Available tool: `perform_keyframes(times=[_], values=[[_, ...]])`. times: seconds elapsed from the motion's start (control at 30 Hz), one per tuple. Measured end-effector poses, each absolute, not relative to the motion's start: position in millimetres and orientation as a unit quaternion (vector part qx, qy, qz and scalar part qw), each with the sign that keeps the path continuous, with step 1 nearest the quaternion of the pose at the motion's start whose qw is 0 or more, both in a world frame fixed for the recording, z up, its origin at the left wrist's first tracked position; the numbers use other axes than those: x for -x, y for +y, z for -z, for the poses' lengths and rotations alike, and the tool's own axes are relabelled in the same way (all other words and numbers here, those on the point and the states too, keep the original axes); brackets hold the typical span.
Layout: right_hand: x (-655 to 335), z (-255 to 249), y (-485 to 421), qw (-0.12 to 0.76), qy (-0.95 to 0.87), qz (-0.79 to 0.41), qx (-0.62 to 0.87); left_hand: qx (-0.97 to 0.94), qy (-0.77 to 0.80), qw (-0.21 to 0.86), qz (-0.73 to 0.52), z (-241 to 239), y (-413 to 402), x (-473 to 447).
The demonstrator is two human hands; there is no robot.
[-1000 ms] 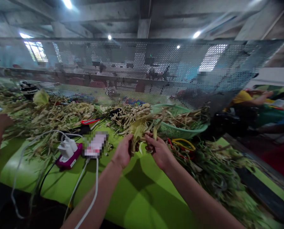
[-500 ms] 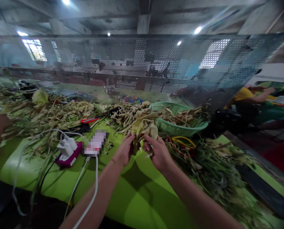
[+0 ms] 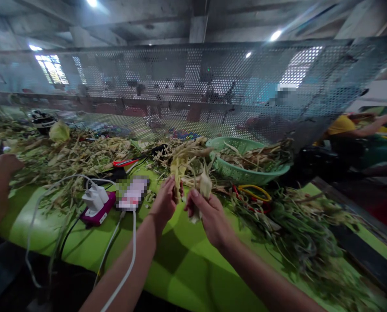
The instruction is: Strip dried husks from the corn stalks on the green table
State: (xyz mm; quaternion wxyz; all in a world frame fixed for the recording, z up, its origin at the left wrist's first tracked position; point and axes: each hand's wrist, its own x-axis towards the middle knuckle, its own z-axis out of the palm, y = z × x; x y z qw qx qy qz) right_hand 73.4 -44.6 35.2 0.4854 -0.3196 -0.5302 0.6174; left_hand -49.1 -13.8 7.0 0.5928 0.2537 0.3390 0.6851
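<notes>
In the head view, my left hand (image 3: 166,198) is closed around a yellowish dried leaf bundle (image 3: 178,167), whose withered ends point up and away. My right hand (image 3: 209,212) pinches a pale, papery husk-like plant piece (image 3: 205,184) with a pointed top, the thumb lying across its front. A small gap separates the two hands, both just above the green tabletop (image 3: 187,268). My fingers hide the lower parts of both pieces. Beyond them lies a heap of dry stalks and leaves (image 3: 161,160).
Right of centre, a green plastic basket (image 3: 245,175) holds dry leaves. Green stalks (image 3: 304,225) lie at right beside yellow-handled pliers (image 3: 255,193). A phone (image 3: 133,193), a purple power strip (image 3: 99,212) with cables and a red cutter (image 3: 125,163) are at left. Another person's hand (image 3: 1,173) is at the left edge.
My hands have moved apart, and the plant pieces between them are now separate. My right hand has turned its piece upright. The view has shifted slightly.
</notes>
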Motion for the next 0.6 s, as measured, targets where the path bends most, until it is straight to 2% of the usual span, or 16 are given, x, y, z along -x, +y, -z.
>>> perform_keyframes(times=[0.13,0.47,0.6], values=[[-82.5,-28.0,-16.6,0.560,-0.502,-0.557,0.353,-0.290,0.311,0.600,-0.677,-3.4,-12.4,36.2],[-81.4,-20.0,-11.3,0.539,-0.525,-0.566,0.336,-0.322,0.301,0.605,-0.663,4.5,-12.8,30.1],[-82.9,-23.8,-11.9,0.550,-0.573,-0.517,0.319,-0.333,0.313,0.608,-0.649,4.8,-14.5,31.3]])
